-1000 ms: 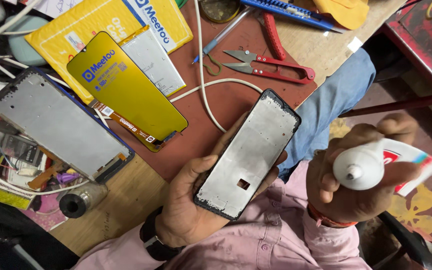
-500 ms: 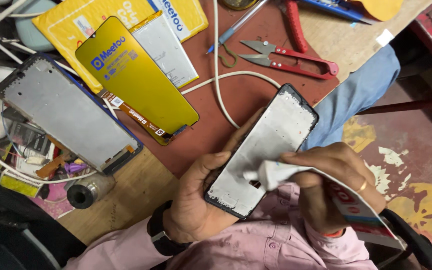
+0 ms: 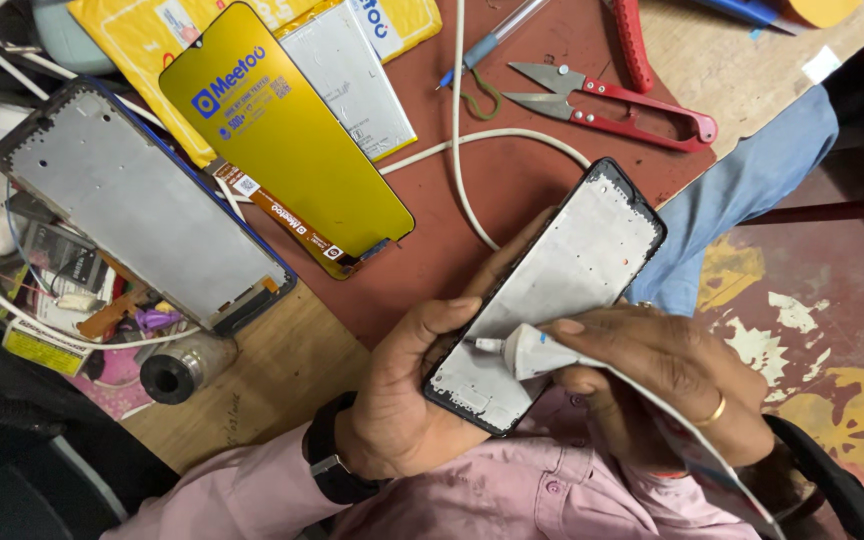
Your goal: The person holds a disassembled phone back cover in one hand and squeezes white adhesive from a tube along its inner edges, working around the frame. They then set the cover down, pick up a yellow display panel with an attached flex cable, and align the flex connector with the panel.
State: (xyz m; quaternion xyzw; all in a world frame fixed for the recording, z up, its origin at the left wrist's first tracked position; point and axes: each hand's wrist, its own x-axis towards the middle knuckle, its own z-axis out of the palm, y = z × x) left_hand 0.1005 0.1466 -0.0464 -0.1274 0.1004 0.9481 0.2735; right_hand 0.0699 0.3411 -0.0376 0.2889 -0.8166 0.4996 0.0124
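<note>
Two hands at work: left hand (image 3: 402,410) grips a phone frame (image 3: 552,290), right hand (image 3: 662,385) squeezes a glue tube (image 3: 542,352) onto it

Left hand (image 3: 402,400), right hand (image 3: 667,385): closed grips.

Our left hand (image 3: 402,400) hides the near left edge of the phone frame (image 3: 552,290), and our right hand (image 3: 662,385) covers most of the white glue tube (image 3: 527,352); only its nozzle end shows. The tube's tail runs off the bottom edge below that hand. Whether glue is leaving the nozzle is too small to tell. Far above our hands, the red pliers (image 3: 632,45) are cut off by the top edge.
</note>
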